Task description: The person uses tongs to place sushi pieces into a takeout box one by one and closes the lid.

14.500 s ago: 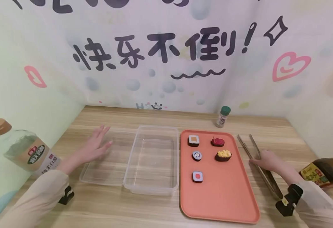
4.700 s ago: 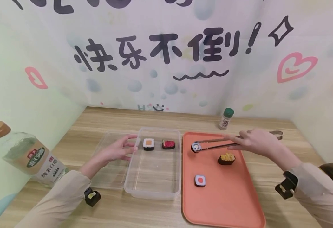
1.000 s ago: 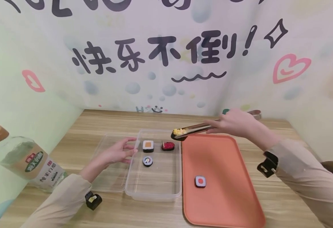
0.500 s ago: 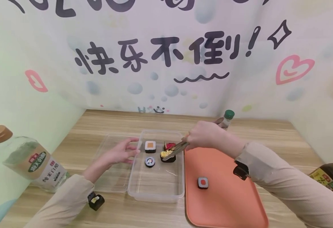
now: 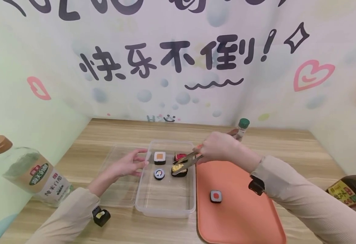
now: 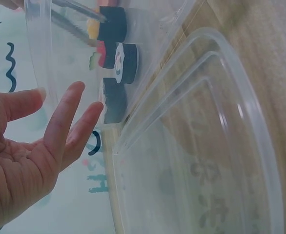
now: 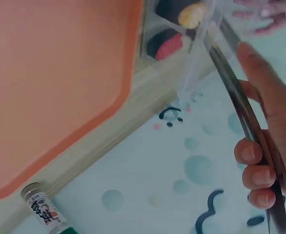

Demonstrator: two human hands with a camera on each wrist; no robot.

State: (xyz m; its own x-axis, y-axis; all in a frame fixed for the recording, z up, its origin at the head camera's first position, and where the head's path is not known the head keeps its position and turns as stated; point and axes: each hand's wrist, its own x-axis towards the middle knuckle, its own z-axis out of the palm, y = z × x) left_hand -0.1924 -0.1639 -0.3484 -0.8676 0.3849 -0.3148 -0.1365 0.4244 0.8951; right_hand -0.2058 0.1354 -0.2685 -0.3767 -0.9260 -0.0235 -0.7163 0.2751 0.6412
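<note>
The right hand point(image 5: 219, 146) is gripping the metal tongs point(image 5: 191, 161). Their tips are reaching the yellow-topped sushi point(image 5: 178, 168), which is sitting in the clear box point(image 5: 165, 209), far and right. The left hand point(image 5: 128, 165) is holding nothing, its fingers resting loosely at the box's left side. Red-dotted sushi point(image 5: 216, 196) is lying on the orange tray point(image 5: 239, 213).

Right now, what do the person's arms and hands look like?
The left sleeve and right sleeve are both beige. A boxy black device with a pale patch sits by the left one, a second device by the right. The left hand and right hand are ungloved.
</note>
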